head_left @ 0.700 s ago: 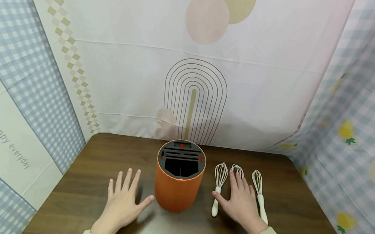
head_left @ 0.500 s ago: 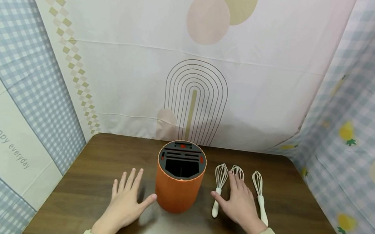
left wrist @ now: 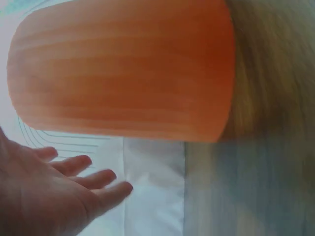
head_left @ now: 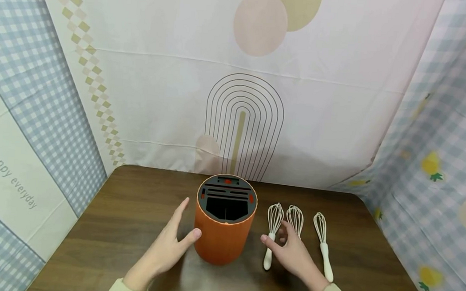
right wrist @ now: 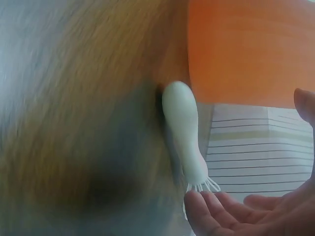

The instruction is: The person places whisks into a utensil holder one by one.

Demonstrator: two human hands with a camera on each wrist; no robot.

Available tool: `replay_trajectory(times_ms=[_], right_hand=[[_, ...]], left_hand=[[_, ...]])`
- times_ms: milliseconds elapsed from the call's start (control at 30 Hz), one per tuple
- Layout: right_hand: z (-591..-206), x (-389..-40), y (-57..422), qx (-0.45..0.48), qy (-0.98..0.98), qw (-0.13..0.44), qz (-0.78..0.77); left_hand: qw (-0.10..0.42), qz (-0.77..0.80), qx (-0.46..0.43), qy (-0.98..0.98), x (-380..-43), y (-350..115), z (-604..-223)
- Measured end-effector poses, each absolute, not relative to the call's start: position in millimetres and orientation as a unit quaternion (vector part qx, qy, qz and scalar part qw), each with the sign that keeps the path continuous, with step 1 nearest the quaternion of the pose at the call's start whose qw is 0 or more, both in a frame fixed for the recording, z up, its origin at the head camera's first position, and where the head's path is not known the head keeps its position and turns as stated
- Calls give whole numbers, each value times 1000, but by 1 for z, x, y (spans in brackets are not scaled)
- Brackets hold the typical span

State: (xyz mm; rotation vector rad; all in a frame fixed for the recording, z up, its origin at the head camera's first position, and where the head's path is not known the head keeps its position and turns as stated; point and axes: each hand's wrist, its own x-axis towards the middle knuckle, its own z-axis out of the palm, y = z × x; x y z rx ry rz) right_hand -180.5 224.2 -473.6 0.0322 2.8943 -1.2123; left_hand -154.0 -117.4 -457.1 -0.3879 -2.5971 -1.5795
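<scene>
An orange utensil holder (head_left: 220, 245) with a black slotted top stands upright on the table. Just left of it, my left hand (head_left: 166, 246) is turned palm inward with fingers extended; the left wrist view shows a gap between the fingers and the orange wall (left wrist: 123, 73). To the holder's right lie white whisks. My right hand (head_left: 296, 256) hovers over the middle whisk (head_left: 295, 216), hiding its handle, with the thumb near the left whisk (head_left: 268, 254). Its fingers bend loosely and hold nothing in the right wrist view, close to a white handle (right wrist: 182, 118).
A third whisk (head_left: 325, 258) lies to the right of my right hand. The brown wooden table (head_left: 113, 209) backs onto a patterned white cloth (head_left: 159, 101), with blue checked cloth (head_left: 432, 220) on both sides.
My left hand has turned from palm down to palm inward and moved towards the holder. My right hand has rotated inward, its fingers now more bent, uncovering more of the middle whisk.
</scene>
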Motion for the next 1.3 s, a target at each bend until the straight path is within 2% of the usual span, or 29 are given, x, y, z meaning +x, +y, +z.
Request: replay_trajectory(times_ms=[200, 400, 1033, 1300], right_hand=[[-476, -180, 222, 27, 898, 40, -436], [-483, -183, 217, 32, 893, 49, -447], [-501, -189, 213, 33, 918, 20, -394], [-502, -187, 215, 40, 923, 22, -383]], left_hand=[[70, -601, -178, -776, -160, -109, -450], [81, -650, -193, -731, -168, -101, -443], [102, -666, -154, -722, -187, -82, -442], [106, -724, -151, -665, -189, -71, -447]])
